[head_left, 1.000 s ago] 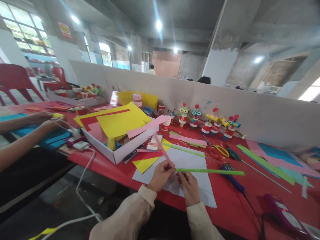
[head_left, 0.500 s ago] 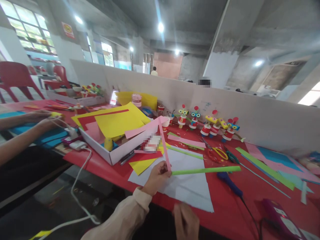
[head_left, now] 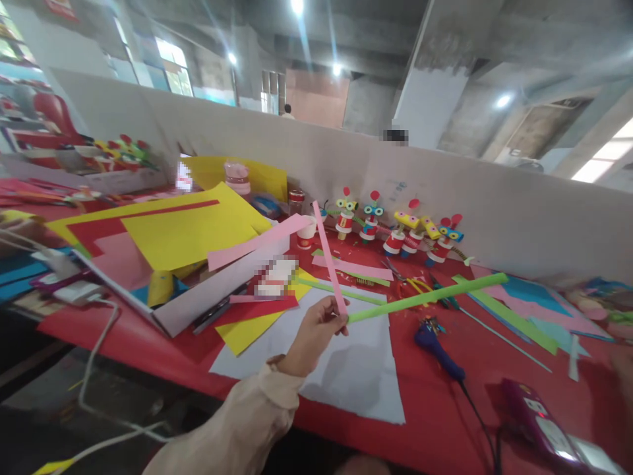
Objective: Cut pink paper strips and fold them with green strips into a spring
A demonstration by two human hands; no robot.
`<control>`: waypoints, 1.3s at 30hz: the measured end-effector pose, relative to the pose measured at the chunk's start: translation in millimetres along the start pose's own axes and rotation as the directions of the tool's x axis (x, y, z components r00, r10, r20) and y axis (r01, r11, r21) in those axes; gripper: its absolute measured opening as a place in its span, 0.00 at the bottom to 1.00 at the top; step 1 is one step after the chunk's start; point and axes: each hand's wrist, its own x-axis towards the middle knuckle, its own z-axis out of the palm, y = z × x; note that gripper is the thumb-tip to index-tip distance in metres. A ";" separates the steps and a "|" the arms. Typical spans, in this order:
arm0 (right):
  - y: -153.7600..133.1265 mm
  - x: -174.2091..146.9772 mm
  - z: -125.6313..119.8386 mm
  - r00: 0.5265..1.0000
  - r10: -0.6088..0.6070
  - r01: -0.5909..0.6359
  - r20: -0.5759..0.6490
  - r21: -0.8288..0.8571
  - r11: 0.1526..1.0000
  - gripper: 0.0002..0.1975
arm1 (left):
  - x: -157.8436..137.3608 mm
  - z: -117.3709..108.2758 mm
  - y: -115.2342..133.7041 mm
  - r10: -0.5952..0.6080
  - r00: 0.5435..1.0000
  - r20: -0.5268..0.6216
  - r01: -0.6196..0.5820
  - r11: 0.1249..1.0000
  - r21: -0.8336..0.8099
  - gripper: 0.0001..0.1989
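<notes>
My left hand point(head_left: 319, 326) is above the white paper sheet point(head_left: 363, 389), its thumb and fingers pinched on one end of two paper strips. The pink paper strip point(head_left: 327, 251) rises from the grip toward the back. The light green paper strip point(head_left: 430, 295) points off to the right, over the table. The strips meet at my fingertips, and whether they are glued there is hidden. At the bottom edge, only a blurred bit of my right hand point(head_left: 363, 466) shows, its fingers out of sight.
A blue glue gun point(head_left: 440, 349) lies to the right, near a purple device point(head_left: 539, 422). Scissors point(head_left: 413, 287) and cut strips are behind. Several paper-cup figures point(head_left: 345, 221) line the partition. A white box point(head_left: 222, 284) holds coloured paper. Another person's hand point(head_left: 22, 231) is at far left.
My left hand has lifted the two strips slightly, and the green strip now slants up to the right. My right hand has dropped almost out of view. The view has turned right.
</notes>
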 end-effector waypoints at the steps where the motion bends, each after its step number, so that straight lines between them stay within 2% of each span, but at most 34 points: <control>1: 7.6 13.9 -6.0 1.000 0.012 -0.012 -0.010 0.012 1.000 0.10 | 4.4 5.1 -1.2 0.006 1.000 -0.029 -0.006 1.000 -0.010 0.10; 4: 34.6 71.7 -19.3 0.995 0.072 -0.068 -0.072 0.062 0.996 0.11 | 20.8 20.1 -9.2 0.041 0.992 -0.116 -0.044 0.999 -0.030 0.07; 7: 58.1 130.0 -20.1 0.960 0.251 -0.201 -0.127 0.317 0.927 0.13 | 42.4 33.8 -20.3 0.079 0.979 -0.190 -0.091 0.995 -0.051 0.07; 11: 78.5 170.0 -9.6 0.937 0.324 -0.220 -0.131 0.498 0.839 0.14 | 69.5 42.9 -32.9 0.098 0.955 -0.280 -0.119 0.991 -0.061 0.09; 14: 87.8 177.9 -3.4 0.912 0.394 -0.256 -0.114 0.592 0.764 0.15 | 82.4 42.2 -37.3 0.070 0.967 -0.245 -0.093 0.992 -0.083 0.09; 16: 90.3 181.1 0.0 0.902 0.416 -0.267 -0.119 0.604 0.751 0.16 | 87.7 39.3 -38.0 0.073 0.970 -0.231 -0.094 0.992 -0.083 0.09; 21: 85.1 192.7 17.6 0.879 0.468 -0.297 -0.092 0.663 0.687 0.15 | 95.1 25.0 -39.9 0.155 0.942 -0.297 -0.170 0.985 -0.025 0.11; 24: 83.7 196.8 34.3 0.871 0.490 -0.336 -0.037 0.683 0.649 0.15 | 97.7 15.8 -45.1 0.135 0.922 -0.363 -0.162 0.986 -0.044 0.13; 28: 88.4 195.1 53.4 0.866 0.499 -0.366 -0.028 0.645 0.671 0.15 | 98.1 10.3 -51.4 0.059 0.890 -0.451 -0.146 0.976 -0.160 0.14; 32: 92.4 192.4 60.0 0.874 0.485 -0.367 -0.015 0.633 0.682 0.15 | 95.8 13.9 -52.8 0.006 0.856 -0.517 -0.151 0.959 -0.240 0.15; 36: 92.0 193.4 53.8 0.891 0.454 -0.343 -0.023 0.621 0.705 0.15 | 92.2 22.8 -53.4 0.043 0.835 -0.549 -0.186 0.960 -0.207 0.13; 39: 88.6 193.4 43.2 0.904 0.417 -0.294 -0.097 0.566 0.770 0.16 | 85.3 28.3 -50.5 0.081 0.836 -0.542 -0.179 0.975 -0.129 0.12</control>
